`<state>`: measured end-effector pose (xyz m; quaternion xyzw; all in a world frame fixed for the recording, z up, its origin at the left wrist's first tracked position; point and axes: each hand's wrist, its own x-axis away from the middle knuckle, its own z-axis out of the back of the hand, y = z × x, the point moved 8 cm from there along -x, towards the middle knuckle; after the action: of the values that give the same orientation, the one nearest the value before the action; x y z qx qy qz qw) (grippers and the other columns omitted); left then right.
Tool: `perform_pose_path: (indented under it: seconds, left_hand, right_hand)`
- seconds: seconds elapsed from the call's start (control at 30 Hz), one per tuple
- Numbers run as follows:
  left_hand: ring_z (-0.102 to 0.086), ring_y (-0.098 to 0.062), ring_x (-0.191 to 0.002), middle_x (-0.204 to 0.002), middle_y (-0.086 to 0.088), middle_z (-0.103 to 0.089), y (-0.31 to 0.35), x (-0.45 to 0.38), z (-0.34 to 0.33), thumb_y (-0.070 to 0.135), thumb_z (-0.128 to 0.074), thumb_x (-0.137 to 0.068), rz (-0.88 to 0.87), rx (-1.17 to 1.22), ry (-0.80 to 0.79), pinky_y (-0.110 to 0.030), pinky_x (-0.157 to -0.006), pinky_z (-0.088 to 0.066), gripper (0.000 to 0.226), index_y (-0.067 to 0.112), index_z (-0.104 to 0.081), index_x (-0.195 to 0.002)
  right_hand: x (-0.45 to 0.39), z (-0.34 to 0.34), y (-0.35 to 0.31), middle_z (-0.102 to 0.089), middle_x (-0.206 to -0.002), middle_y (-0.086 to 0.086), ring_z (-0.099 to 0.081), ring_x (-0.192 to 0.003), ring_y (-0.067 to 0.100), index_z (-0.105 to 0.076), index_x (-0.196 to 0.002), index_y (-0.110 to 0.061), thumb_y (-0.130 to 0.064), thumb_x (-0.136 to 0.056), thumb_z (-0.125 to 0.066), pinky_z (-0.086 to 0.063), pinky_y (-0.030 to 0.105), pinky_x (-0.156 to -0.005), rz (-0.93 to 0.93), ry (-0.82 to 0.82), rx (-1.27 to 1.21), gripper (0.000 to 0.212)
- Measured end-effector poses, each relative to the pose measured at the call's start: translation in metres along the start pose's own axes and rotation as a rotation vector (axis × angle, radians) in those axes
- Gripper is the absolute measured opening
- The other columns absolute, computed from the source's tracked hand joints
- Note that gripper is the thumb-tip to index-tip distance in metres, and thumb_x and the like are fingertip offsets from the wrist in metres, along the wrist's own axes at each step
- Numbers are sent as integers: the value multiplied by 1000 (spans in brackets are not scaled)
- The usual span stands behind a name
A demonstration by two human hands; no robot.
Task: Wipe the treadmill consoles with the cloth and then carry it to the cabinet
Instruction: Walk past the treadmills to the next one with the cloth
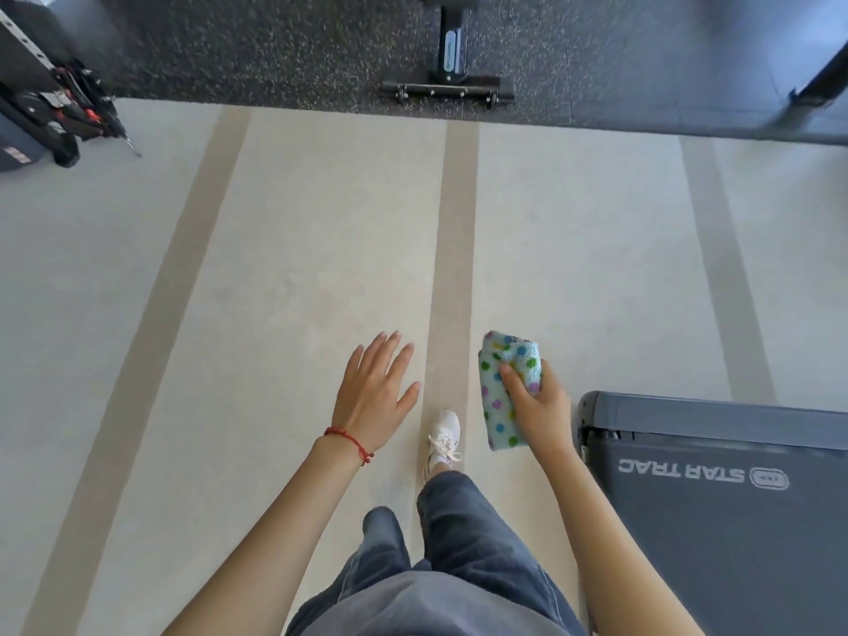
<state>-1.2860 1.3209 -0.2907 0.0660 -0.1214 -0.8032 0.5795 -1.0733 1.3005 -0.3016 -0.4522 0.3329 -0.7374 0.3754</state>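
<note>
My right hand (537,408) is shut on a folded light-blue cloth (498,397) with coloured dots, held out in front of me above the pale floor. My left hand (371,397) hangs open beside it, fingers spread, holding nothing; a red string bracelet circles its wrist. The grey end of a treadmill (716,488) marked STAR TRAC lies at the lower right, just right of the cloth hand. No console and no cabinet are in view.
Pale floor with tan stripes (452,268) stretches ahead. Dark speckled rubber flooring (275,52) begins farther on, with the black base of a machine (447,89) standing on it. A black rack with gear (50,107) sits at the far left. My white shoe (443,436) is stepping forward.
</note>
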Motion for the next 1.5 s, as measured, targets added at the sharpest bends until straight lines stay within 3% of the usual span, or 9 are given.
perform_pose_path:
  seconds: [0.23, 0.37, 0.5, 0.57, 0.73, 1.0, 1.17, 1.33, 1.5]
  left_hand:
    - [-52, -34, -117, -126, -18, -56, 26, -132, 8, 37, -35, -87, -85, -8, -27, -52, -94, -42, 52, 3, -60, -118]
    - [-52, -34, -117, -126, -18, -56, 47, -197, 8, 36, -36, -87, -159, 4, -26, -52, -95, -40, 51, 3, -60, -118]
    - [-56, -36, -111, -122, -20, -59, 79, -264, 4, 35, -36, -86, -285, 2, -27, -54, -90, -43, 51, 1, -62, -114]
    - [-56, -36, -112, -122, -20, -59, 96, -300, 2, 35, -36, -86, -341, 11, -32, -54, -90, -43, 52, 1, -62, -114]
    - [-54, -36, -115, -124, -20, -57, 144, -403, -10, 36, -37, -87, -493, 46, -76, -55, -90, -45, 52, 1, -61, -116]
    - [-55, -35, -112, -122, -19, -59, 250, -547, -23, 35, -38, -86, -809, 5, -104, -53, -90, -44, 50, 1, -63, -113]
    - [-56, -36, -111, -122, -20, -59, 332, -588, -44, 36, -38, -86, -1003, 16, -157, -52, -89, -46, 51, 1, -63, -113]
    - [-54, -36, -113, -123, -21, -58, 422, -601, -71, 36, -39, -86, -1179, 64, -203, -51, -90, -46, 50, 1, -62, -115]
    - [-40, -29, -118, -124, -20, -57, 511, -615, -99, 36, -40, -87, -1289, 95, -191, -49, -90, -45, 49, 2, -61, -115]
  right_hand:
    - [-103, 43, -44, -63, -79, -2, -63, -72, 16, -52, -83, -24, -30, -88, -58, -52, 30, -62, -25, 41, -64, 10]
    - [-149, 73, -55, -65, -84, 2, -64, -76, 18, -55, -91, -18, -31, -88, -58, -55, 35, -67, -52, 110, -102, 14]
    - [-189, 105, -62, -63, -83, -4, -63, -74, 11, -55, -96, -15, -30, -88, -57, -53, 26, -61, -78, 196, -142, 17]
    - [-211, 124, -62, -64, -85, -4, -63, -75, 10, -55, -99, -15, -31, -88, -57, -50, 24, -59, -101, 251, -158, 19]
    - [-268, 176, -64, -65, -93, -2, -65, -82, 16, -53, -101, -23, -35, -88, -55, -56, 33, -70, -169, 402, -235, 17]
    - [-327, 272, -63, -63, -88, 1, -62, -77, 18, -53, -98, -20, -33, -89, -56, -51, 28, -62, -333, 731, -362, 16]
    - [-325, 325, -53, -61, -86, 1, -57, -70, 9, -57, -103, -11, -28, -89, -57, -44, 18, -56, -392, 924, -410, 21]
    - [-316, 378, -30, -62, -90, 0, -59, -81, 17, -55, -98, -19, -31, -89, -57, -45, 27, -68, -438, 1077, -474, 16]
    - [-313, 439, 3, -59, -80, -10, -56, -75, 6, -54, -87, -25, -31, -88, -59, -43, 21, -61, -453, 1170, -536, 8]
